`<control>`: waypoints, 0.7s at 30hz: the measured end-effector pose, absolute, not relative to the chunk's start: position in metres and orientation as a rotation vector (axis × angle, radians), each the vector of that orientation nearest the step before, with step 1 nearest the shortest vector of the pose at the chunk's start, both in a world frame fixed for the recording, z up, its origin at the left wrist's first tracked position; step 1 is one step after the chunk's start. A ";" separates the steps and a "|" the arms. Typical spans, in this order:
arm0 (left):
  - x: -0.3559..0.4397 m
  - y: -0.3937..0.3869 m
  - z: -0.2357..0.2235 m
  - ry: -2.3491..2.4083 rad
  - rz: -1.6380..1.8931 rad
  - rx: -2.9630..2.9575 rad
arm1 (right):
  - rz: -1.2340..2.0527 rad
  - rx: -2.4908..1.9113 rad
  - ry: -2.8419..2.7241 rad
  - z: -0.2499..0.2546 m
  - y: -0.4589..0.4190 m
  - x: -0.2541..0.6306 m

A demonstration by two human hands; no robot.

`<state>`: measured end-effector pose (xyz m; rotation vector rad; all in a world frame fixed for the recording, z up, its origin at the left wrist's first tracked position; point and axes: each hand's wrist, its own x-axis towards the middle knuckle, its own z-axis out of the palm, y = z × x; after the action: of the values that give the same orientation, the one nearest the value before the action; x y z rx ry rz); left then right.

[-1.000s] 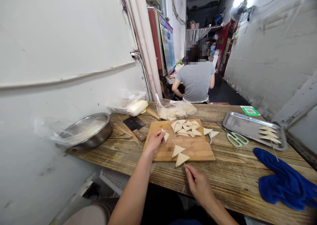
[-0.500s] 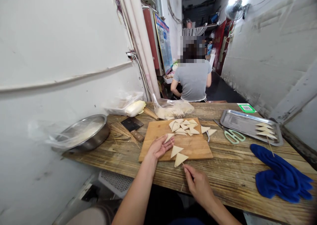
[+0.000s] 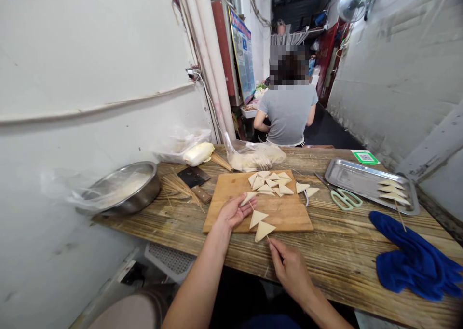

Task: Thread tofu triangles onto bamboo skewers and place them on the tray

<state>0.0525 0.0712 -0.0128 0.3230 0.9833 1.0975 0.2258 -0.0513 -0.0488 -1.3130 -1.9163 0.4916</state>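
Note:
My right hand [image 3: 289, 264] pinches the lower end of a thin wooden skewer [image 3: 268, 239] near the table's front edge. Two pale triangular slices [image 3: 265, 230], tofu-like, are threaded along it. Over the cutting board [image 3: 220, 201], my left hand [image 3: 235, 212] holds another triangular slice [image 3: 248, 198] between thumb and fingers, palm up. The skewer's tip meets that slice; how deep it goes in I cannot tell. A heap of loose triangular slices [image 3: 271, 182] lies on the far part of the board, with a couple more [image 3: 311, 191] just off its right edge.
A steel tray [image 3: 347, 172] at right holds a skewer of slices [image 3: 392, 194]. Nearby are scissors [image 3: 346, 199] and a blue cloth [image 3: 408, 261]. Leftward lie a cleaver [image 3: 193, 177], loose skewers [image 3: 181, 188] and a metal bowl [image 3: 154, 184]. A person [image 3: 289, 114] sits beyond the table.
The camera view has shifted slightly, so the surroundings sit a little further right. Both hands keep nearly the same grip on the skewer and slice.

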 end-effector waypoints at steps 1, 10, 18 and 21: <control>0.052 0.071 -0.013 0.985 1.100 0.332 | 0.487 -1.314 -1.912 -0.049 -0.051 0.226; 0.051 0.071 -0.015 0.977 1.117 0.386 | 0.474 -1.294 -1.899 -0.046 -0.051 0.226; 0.051 0.068 -0.013 0.968 1.119 0.430 | 0.499 -1.307 -1.905 -0.048 -0.051 0.225; 0.051 0.068 -0.013 0.967 1.129 0.469 | 0.503 -1.318 -1.911 -0.048 -0.052 0.225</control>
<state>0.0508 0.0677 -0.0130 0.4688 0.9672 1.1295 0.2252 -0.0517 -0.0484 -1.3183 -1.9114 0.5031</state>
